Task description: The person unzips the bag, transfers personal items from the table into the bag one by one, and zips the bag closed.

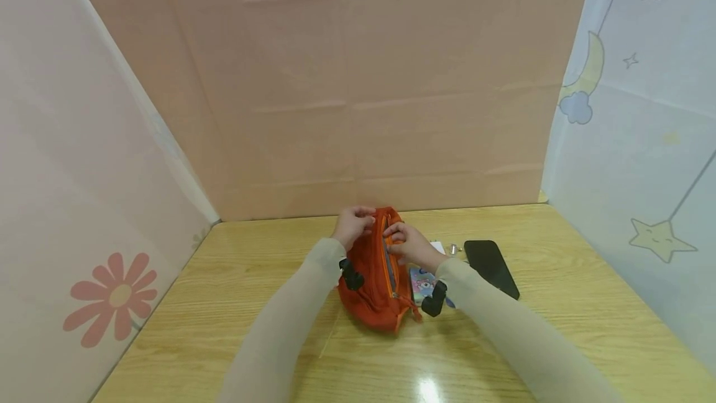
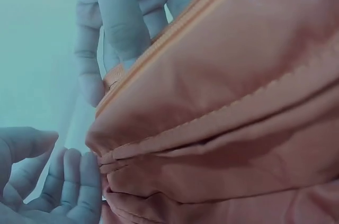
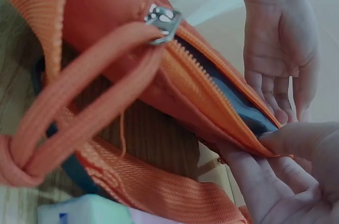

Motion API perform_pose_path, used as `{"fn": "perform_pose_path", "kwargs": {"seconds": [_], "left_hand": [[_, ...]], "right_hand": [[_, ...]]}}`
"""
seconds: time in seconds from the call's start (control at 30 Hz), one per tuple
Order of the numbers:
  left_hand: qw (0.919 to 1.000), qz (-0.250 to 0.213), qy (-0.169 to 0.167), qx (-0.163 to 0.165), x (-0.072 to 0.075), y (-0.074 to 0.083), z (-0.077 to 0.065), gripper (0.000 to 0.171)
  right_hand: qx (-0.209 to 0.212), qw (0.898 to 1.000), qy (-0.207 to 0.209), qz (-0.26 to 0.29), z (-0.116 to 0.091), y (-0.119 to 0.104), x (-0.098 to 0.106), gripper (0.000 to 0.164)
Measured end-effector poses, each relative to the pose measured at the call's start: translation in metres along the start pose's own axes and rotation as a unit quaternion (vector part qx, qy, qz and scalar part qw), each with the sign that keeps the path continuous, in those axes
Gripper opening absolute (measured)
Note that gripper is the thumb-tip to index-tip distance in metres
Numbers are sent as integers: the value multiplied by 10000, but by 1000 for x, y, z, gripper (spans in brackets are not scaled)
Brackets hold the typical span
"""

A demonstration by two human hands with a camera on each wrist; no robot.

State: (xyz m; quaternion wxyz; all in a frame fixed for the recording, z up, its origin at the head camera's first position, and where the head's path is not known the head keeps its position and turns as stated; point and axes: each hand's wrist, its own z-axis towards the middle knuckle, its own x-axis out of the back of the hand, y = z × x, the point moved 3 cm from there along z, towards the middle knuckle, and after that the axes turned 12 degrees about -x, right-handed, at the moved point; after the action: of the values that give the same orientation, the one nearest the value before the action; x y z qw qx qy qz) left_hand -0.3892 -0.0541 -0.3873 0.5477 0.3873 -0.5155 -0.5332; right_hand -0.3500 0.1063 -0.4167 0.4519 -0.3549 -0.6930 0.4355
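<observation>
An orange-red waist bag (image 1: 371, 285) lies on the table with its long zipper (image 3: 204, 73) open, showing a dark grey lining (image 3: 238, 102). My right hand (image 1: 411, 246) pinches one edge of the opening near its far end, thumb at the lining and fingers outside, as the right wrist view shows. At the same end, my left hand (image 1: 353, 227) rests its extended fingertips against the bag, with the thumb (image 2: 32, 142) held apart from them. A metal zipper slider (image 3: 163, 20) with an orange cord loop (image 3: 87, 83) sits at the near end.
Right of the bag lies a colourful cartoon-printed packet (image 1: 421, 285), partly under my right wrist. Beyond it are a white item (image 1: 437, 246) and a small metal object (image 1: 454, 250). A black phone (image 1: 492, 266) lies farther right. An orange strap (image 3: 175, 195) trails beside the bag.
</observation>
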Motion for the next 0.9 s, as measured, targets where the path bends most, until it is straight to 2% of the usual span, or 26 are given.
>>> {"fn": "perform_pose_path", "kwargs": {"seconds": [0.17,0.3,0.4,0.6,0.9], "left_hand": [[9972,527,-520,113,0,1,-8,11],[9863,1272,-1053,54,-2,-2,-15,10],[9780,1651,-1277,-16,-6,-6,-18,12],[9761,1770,-1264,-1,-10,-11,-19,13],[9801,1492,-1298,155,-11,-13,-17,4]], "right_hand": [[-53,9998,-38,182,-2,1,-1,30],[-236,9995,68,217,-1,1,0,33],[-286,9993,140,179,0,3,1,34],[-272,9992,146,235,1,4,3,36],[-321,9987,43,401,-1,6,3,34]]}}
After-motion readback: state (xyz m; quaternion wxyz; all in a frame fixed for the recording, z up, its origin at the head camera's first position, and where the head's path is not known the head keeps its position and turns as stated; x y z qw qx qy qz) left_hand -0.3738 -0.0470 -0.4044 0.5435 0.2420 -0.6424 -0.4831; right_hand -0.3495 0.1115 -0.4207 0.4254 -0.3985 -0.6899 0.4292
